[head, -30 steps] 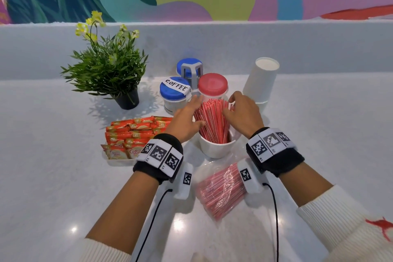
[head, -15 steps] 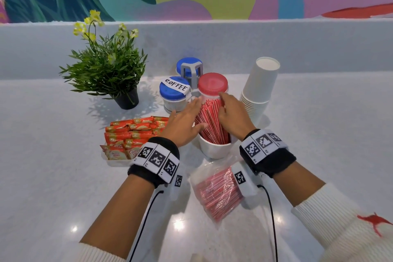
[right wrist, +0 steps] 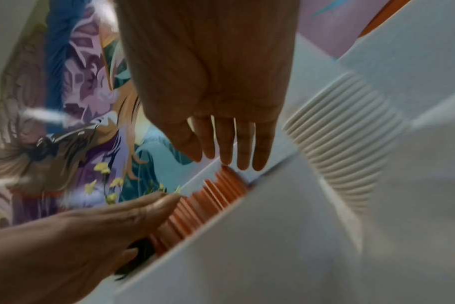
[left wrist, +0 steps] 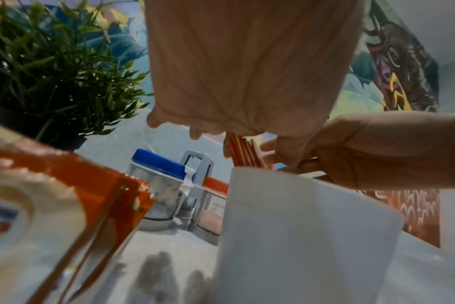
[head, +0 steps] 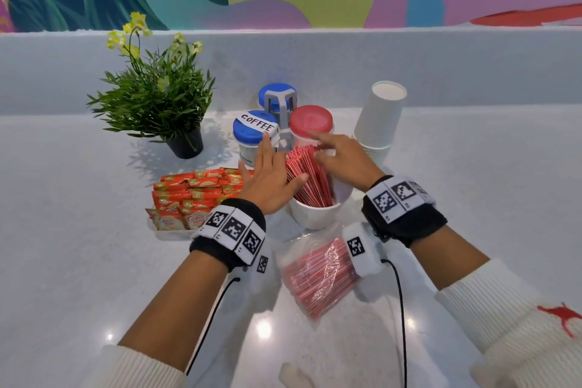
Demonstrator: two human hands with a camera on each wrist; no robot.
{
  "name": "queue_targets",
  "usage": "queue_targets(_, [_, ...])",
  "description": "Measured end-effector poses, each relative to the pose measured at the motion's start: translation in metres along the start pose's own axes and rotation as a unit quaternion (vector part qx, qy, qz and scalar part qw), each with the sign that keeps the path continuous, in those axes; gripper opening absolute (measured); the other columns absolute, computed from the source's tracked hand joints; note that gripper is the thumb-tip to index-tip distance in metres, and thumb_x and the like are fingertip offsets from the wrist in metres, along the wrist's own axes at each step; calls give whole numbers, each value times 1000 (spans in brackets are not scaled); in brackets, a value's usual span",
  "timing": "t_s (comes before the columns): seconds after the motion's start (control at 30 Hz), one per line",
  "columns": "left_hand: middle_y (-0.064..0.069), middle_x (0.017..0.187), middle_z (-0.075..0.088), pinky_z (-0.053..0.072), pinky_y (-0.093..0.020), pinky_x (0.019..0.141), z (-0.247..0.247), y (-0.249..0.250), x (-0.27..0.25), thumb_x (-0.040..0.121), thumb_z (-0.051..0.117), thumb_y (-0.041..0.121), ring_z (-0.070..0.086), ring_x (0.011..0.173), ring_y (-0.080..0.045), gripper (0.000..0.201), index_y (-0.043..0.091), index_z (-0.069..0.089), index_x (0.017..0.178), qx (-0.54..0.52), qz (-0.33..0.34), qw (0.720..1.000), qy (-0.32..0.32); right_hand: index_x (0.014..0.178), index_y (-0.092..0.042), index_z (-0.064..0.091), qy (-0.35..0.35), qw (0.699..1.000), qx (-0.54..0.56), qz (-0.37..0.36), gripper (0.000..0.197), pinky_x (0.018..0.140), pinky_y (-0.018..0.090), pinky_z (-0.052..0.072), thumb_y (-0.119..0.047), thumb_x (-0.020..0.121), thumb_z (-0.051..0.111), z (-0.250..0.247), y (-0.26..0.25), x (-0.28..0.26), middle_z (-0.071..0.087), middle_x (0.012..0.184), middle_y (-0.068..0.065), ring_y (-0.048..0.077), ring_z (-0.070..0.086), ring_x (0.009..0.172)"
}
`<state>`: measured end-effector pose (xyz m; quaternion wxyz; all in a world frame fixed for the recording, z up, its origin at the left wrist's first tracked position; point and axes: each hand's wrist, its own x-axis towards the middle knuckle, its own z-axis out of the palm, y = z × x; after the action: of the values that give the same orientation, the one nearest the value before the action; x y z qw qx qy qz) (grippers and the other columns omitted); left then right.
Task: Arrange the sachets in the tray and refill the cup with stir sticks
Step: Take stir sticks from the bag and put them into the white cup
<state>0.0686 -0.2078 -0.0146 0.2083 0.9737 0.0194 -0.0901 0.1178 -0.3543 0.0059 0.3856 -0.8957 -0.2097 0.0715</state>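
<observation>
red paper-wrapped stir sticks point(head: 310, 179) are seen released in the white ceramic cup point(head: 315, 214), between the left hand point(head: 267, 179) and right hand point(head: 341, 157), both now opened flat; refilling appears nearly finished.

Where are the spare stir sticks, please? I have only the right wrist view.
Observer: A clear bag of stir sticks lies on the counter in front of the white cup, nearer the person.
Operator: Thank you; are the sachets in their tray?
Observer: Yes, the orange sachets lie stacked in the tray, left of the cup.
Operator: What stands behind the cup?
Observer: A blue-lidded jar labelled COFFEE and a red-lidded jar.
</observation>
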Motion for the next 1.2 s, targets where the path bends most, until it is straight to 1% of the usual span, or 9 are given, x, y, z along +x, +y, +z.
queue_targets(0.17, [-8, 156, -18, 0, -54, 114, -8, 26, -17, 93, 38, 50, -11, 145, -29, 72, 22, 1, 149, -48, 24, 997, 57, 119, -7, 61, 116, 990, 84, 17, 32, 92, 26, 47, -5, 89, 53, -23, 15, -13, 67, 112, 10, 16, 63, 91])
queue_targets(0.23, [-10, 153, 16, 18, -47, 111, -11, 40, -30, 95, 41, 41, 17, 140, -28, 55, 20, 26, 143, -57, 83, 990, 101, 108, -7, 65, 137, 983, 111, 51, 25, 74, 17, 47, -4, 86, 54, -31, 26, -21, 69, 94, 9, 9, 60, 71])
queue_targets(0.3, [-10, 122, 52, 37, -37, 95, -11, 54, -42, 96, 44, 30, 48, 109, -22, 30, 13, 53, 119, -89, 163, 977, 108, 99, -7, 67, 151, 978, 117, 87, 22, 62, 14, 44, -2, 84, 52, -37, 38, -30, 67, 81, 8, 7, 58, 62])
queue_targets(0.4, [-9, 76, 60, 40, -33, 66, 2, 66, -50, 96, 47, 24, 53, 71, -22, 32, 3, 58, 75, -125, 196, 971, 60, 85, -3, 65, 165, 968, 119, 146, 15, 56, 19, 49, -3, 84, 50, -38, 57, -45, 63, 69, 10, 16, 57, 54])
queue_targets(0.57, [-10, 70, 59, 43, -34, 66, 44, 61, -50, 94, 47, 32, 57, 67, -25, 39, 6, 57, 66, -34, 109, 992, -58, 88, 12, 64, 145, 961, 60, 226, 22, 71, 38, 58, -3, 84, 49, -29, 95, -65, 66, 75, 22, 28, 62, 59])
queue_targets(0.63, [-9, 93, 62, 45, -34, 77, 56, 57, -52, 92, 49, 35, 59, 88, -24, 30, 8, 62, 88, 31, 70, 994, -83, 90, 12, 63, 103, 963, 78, 238, 19, 62, 30, 58, 0, 85, 50, -23, 100, -71, 65, 77, 21, 22, 60, 55])
queue_targets(0.73, [-9, 129, 43, 41, -43, 99, 73, 50, -55, 86, 58, 40, 44, 119, -29, 49, 17, 45, 127, 90, 37, 988, -119, 84, 5, 62, 64, 967, 99, 228, 12, 53, 21, 55, 2, 85, 50, -12, 98, -76, 64, 79, 20, 19, 61, 54])
queue_targets(1.0, [-15, 126, 49, 45, -43, 97, 87, 48, -53, 73, 77, 25, 50, 115, -32, 73, 9, 29, 124, 10, 0, 994, -112, 84, -12, 64, -42, 989, -13, 142, 17, 73, 25, 43, 1, 80, 55, 7, 87, -76, 60, 82, 1, 16, 54, 83])
queue_targets(1.2, [-16, 124, 52, 44, -34, 92, 91, 46, -50, 82, 69, 15, 54, 113, -29, 66, 5, 23, 128, 4, 34, 992, -118, 95, -4, 68, -86, 985, 5, 152, 17, 80, 32, 44, -7, 86, 54, 8, 90, -76, 62, 90, 3, 16, 54, 86])
